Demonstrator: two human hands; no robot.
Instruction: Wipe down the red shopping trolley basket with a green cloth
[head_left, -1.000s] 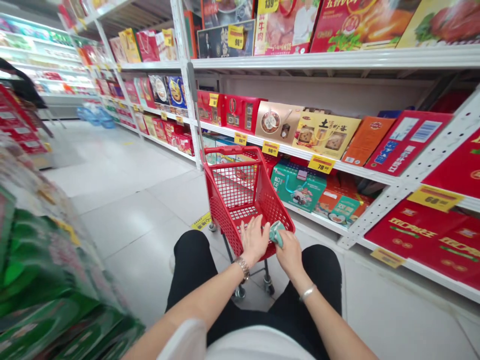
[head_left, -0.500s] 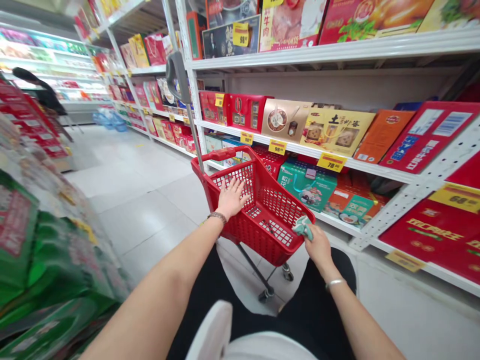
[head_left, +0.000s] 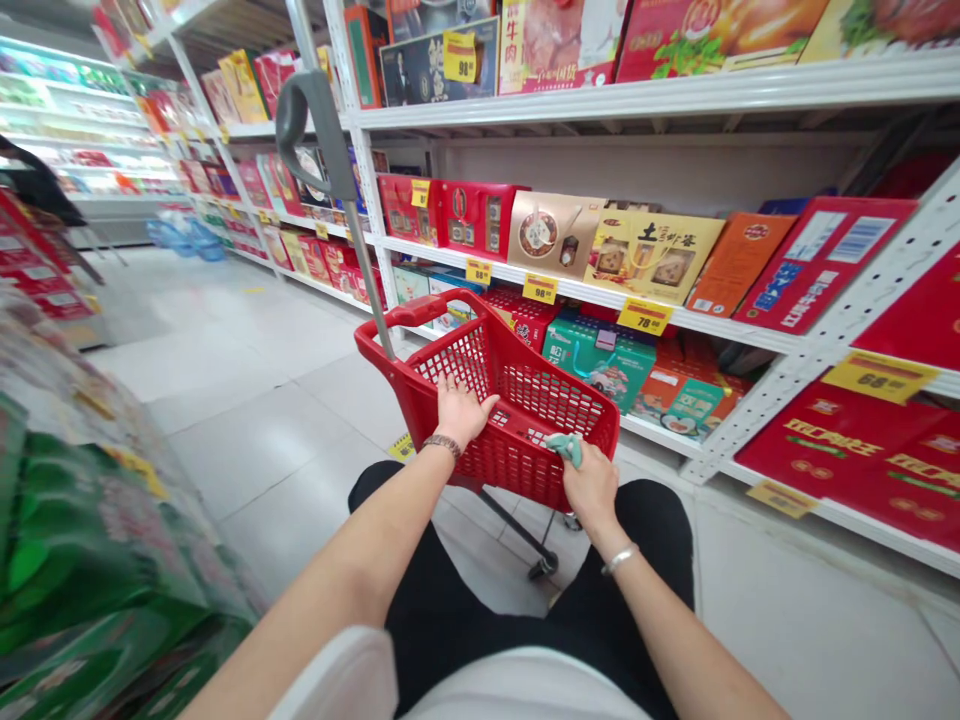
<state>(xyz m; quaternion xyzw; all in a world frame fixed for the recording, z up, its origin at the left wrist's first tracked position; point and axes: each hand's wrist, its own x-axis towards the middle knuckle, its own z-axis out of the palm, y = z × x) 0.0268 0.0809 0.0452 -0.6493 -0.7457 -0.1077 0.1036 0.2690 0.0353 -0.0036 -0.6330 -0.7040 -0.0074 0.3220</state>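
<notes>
A small red shopping cart (head_left: pixel 480 446) with a perforated plastic basket stands between my knees. My left hand (head_left: pixel 461 412) rests over its near side rim, fingers stretched out into the basket and thumb apart. In my right hand (head_left: pixel 590 487) is a bunched pale green cloth (head_left: pixel 566 447), pressed at the near rim toward the basket's front end. Part of the cloth is hidden by my fingers. A metal pole with a grey handle (head_left: pixel 326 130) rises from the cart's rear, beside its red push bar (head_left: pixel 420 311).
White shelving (head_left: pixel 645 95) with boxed goods and yellow price tags runs along the right. Green packages (head_left: pixel 97 530) are stacked close on my left. Farther back, a person (head_left: pixel 34 185) bends near red boxes, and blue water bottles (head_left: pixel 187 238) stand on the tiled floor.
My right hand has moved the cloth left along the near rim, away from the front corner. My left hand's spread fingers have drawn closer together. The cart appears turned slightly.
</notes>
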